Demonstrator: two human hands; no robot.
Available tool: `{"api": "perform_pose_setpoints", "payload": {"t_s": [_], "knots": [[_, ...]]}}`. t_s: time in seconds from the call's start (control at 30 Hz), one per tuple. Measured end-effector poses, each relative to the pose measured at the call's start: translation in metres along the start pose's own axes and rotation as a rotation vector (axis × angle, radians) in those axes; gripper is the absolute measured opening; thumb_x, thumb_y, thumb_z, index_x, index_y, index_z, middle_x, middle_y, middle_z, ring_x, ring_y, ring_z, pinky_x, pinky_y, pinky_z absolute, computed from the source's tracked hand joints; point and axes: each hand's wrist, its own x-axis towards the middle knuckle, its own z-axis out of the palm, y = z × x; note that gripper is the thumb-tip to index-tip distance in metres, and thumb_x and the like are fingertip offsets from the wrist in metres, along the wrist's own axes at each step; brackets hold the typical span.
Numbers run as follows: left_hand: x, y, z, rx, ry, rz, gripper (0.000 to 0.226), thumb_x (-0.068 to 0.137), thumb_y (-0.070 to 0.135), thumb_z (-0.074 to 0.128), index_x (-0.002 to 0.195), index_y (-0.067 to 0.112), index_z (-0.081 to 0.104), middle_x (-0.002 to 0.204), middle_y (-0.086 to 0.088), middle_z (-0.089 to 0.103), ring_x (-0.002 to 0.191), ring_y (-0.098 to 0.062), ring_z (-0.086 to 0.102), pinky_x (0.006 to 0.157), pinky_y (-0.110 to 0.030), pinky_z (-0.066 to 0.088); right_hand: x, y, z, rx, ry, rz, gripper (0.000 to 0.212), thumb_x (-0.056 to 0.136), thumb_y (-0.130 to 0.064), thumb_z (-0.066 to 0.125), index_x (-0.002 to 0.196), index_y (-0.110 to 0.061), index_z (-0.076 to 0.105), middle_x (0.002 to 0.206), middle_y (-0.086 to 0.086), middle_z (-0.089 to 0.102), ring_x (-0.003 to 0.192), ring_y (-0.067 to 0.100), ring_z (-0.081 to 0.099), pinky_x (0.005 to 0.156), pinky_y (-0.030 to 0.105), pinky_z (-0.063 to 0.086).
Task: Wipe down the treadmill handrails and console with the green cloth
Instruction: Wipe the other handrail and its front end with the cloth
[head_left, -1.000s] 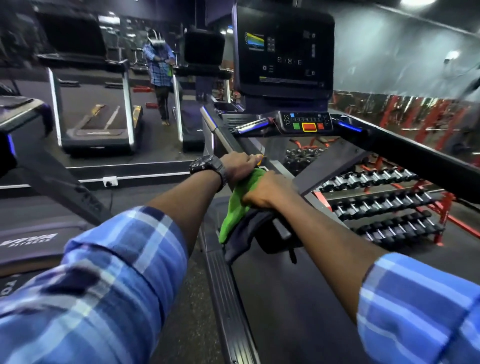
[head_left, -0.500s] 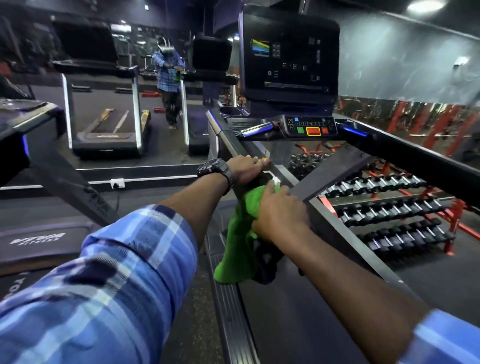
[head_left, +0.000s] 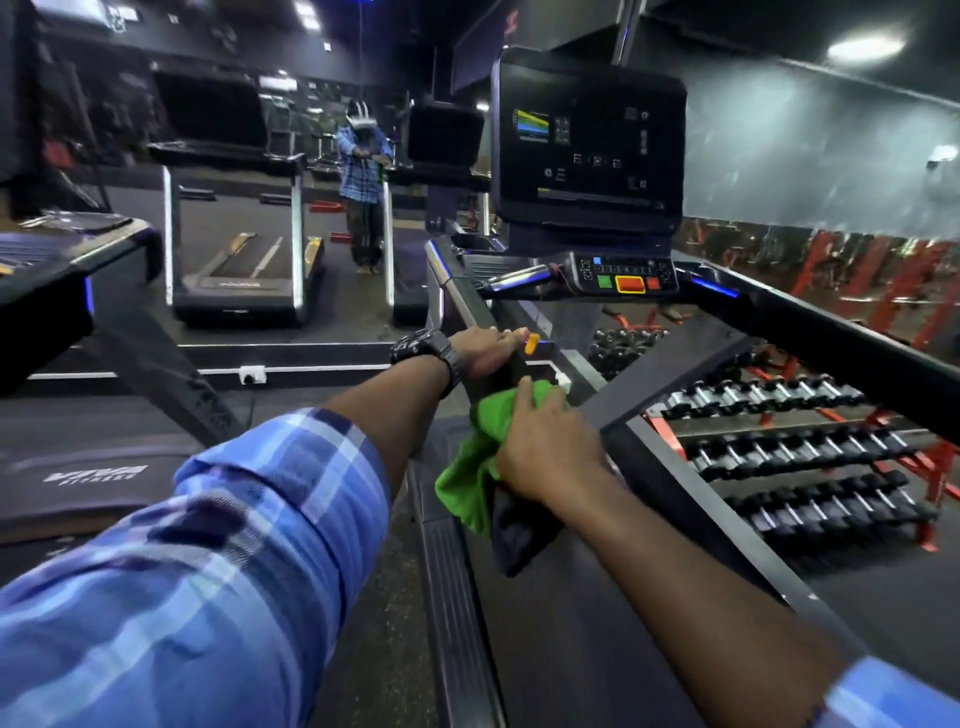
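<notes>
Right hand (head_left: 545, 452) is bunching the green cloth (head_left: 470, 467) against the left handrail (head_left: 467, 306) of the treadmill, fingers curled over the top of it, with a dark bit of fabric hanging underneath. Left hand (head_left: 485, 351) is gripping the same rail just ahead of the cloth, wristwatch (head_left: 423, 348) showing, and something small and orange (head_left: 531, 344) is poking out past the fingertips, can't tell what. So the two hands are sitting close together on one rail. The console (head_left: 587, 140) with its button panel (head_left: 626, 273) is sitting further up, well away from the cloth. Dumbbell rack (head_left: 795, 447) is showing off to the right.
</notes>
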Motion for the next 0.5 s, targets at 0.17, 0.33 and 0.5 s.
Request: {"api": "perform_pose_setpoints", "payload": {"t_s": [0.17, 0.33, 0.5], "knots": [[0.009, -0.008, -0.003, -0.026, 0.015, 0.023, 0.072, 0.101, 0.057, 0.015, 0.134, 0.009, 0.058, 0.142, -0.021, 0.05, 0.131, -0.032, 0.047, 0.107, -0.031, 0.035, 0.071, 0.004, 0.003, 0.302, -0.109, 0.139, 0.091, 0.071, -0.057, 0.038, 0.149, -0.014, 0.023, 0.146, 0.017, 0.043, 0.128, 0.038, 0.046, 0.102, 0.05, 0.04], [0.025, -0.023, -0.013, 0.006, 0.016, 0.118, 0.078, 0.098, 0.063, 0.01, 0.13, 0.015, 0.062, 0.142, -0.022, 0.049, 0.131, -0.032, 0.047, 0.106, -0.031, 0.033, 0.083, 0.004, -0.003, 0.461, -0.05, 0.128, 0.057, 0.084, -0.044, 0.05, 0.129, -0.009, 0.055, 0.127, 0.014, 0.059, 0.115, 0.033, 0.057, 0.092, 0.035, 0.045], [0.026, -0.031, -0.02, 0.06, -0.028, 0.211, 0.064, 0.104, 0.05, 0.012, 0.143, 0.013, 0.046, 0.142, -0.025, 0.049, 0.131, -0.035, 0.047, 0.109, -0.035, 0.034, 0.046, 0.009, -0.018, 0.659, -0.052, 0.041, 0.028, 0.097, -0.015, 0.055, 0.125, -0.012, 0.059, 0.107, 0.0, 0.062, 0.089, 0.01, 0.059, 0.073, 0.013, 0.043]]}}
